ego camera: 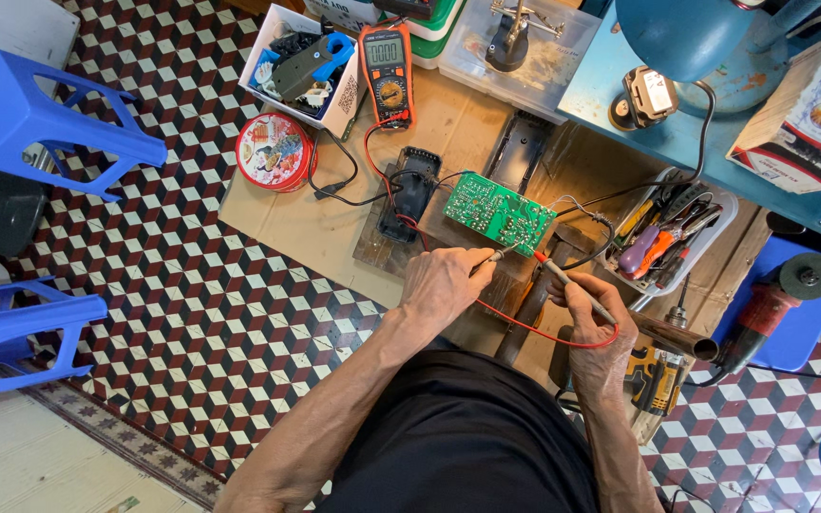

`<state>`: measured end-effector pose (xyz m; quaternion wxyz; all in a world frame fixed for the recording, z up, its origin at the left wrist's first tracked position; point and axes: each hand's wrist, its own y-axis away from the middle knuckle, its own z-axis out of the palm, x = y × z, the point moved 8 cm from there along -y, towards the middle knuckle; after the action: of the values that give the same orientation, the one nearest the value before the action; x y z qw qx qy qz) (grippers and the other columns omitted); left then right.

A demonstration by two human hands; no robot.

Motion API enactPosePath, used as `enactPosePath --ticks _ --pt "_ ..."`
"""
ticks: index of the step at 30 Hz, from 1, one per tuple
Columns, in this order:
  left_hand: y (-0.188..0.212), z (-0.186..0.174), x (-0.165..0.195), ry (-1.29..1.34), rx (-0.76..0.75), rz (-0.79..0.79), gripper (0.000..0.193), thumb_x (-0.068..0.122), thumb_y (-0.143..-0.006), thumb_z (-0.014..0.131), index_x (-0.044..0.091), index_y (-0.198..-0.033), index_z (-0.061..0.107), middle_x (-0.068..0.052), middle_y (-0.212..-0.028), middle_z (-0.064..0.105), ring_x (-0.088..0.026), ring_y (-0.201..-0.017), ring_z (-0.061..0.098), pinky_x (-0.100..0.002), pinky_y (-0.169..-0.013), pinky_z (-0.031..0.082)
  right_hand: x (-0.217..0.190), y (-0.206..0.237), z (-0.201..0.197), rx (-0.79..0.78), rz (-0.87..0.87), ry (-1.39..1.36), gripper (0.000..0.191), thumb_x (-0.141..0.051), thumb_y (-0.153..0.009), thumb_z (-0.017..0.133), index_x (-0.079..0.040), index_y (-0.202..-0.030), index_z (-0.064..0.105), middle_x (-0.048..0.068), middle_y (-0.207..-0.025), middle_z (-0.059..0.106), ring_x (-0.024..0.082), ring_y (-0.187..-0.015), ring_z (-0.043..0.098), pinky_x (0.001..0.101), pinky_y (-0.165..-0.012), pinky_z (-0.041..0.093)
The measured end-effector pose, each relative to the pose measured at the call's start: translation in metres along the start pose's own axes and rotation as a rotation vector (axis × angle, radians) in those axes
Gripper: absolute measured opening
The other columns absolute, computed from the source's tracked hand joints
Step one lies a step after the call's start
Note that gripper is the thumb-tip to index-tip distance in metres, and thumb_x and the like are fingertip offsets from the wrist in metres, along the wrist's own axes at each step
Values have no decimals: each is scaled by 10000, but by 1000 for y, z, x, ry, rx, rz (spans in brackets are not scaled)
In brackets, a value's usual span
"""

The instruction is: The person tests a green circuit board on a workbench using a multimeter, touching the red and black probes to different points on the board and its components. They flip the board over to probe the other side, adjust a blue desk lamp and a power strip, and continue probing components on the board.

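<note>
A green circuit board lies solder side up on a low wooden work surface. My left hand pinches a probe whose tip touches the board's near edge. Held in my right hand, a red-tipped probe also reaches the board's near right corner, and its red lead loops under my hands. An orange and black multimeter lies at the far side with its screen lit. Its red and black leads run past a black plastic casing.
A round red tin and a white box of parts sit far left. A tray of screwdrivers and pliers is at the right, an angle grinder on a blue stool beyond. Blue stools stand on the patterned floor.
</note>
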<state>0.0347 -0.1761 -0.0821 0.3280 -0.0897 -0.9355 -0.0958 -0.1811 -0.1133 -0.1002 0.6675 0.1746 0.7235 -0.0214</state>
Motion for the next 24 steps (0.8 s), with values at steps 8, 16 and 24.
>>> enactPosePath --ticks 8,16,24 --pt "-21 -2 -2 -130 -22 177 238 346 -923 679 200 -1081 781 -96 -839 745 -328 -726 715 -461 -627 551 2 0 -3 2 -5 -5 252 -142 -1043 603 47 -1203 646 158 -1072 746 187 -995 735 300 -925 584" --pt "-42 -1 2 -368 -52 414 131 304 -907 686 219 -990 740 -92 -870 656 -322 -748 690 -483 -578 511 2 -1 -1 -9 2 -38 256 -144 -1041 601 46 -1207 644 157 -1074 746 189 -997 740 298 -922 587" --pt "-42 2 0 -357 -103 364 133 291 -909 700 219 -1012 746 -101 -888 656 -332 -744 691 -476 -601 526 3 7 -3 5 4 24 258 -134 -1033 601 49 -1210 643 164 -1064 755 195 -1002 742 306 -928 585"
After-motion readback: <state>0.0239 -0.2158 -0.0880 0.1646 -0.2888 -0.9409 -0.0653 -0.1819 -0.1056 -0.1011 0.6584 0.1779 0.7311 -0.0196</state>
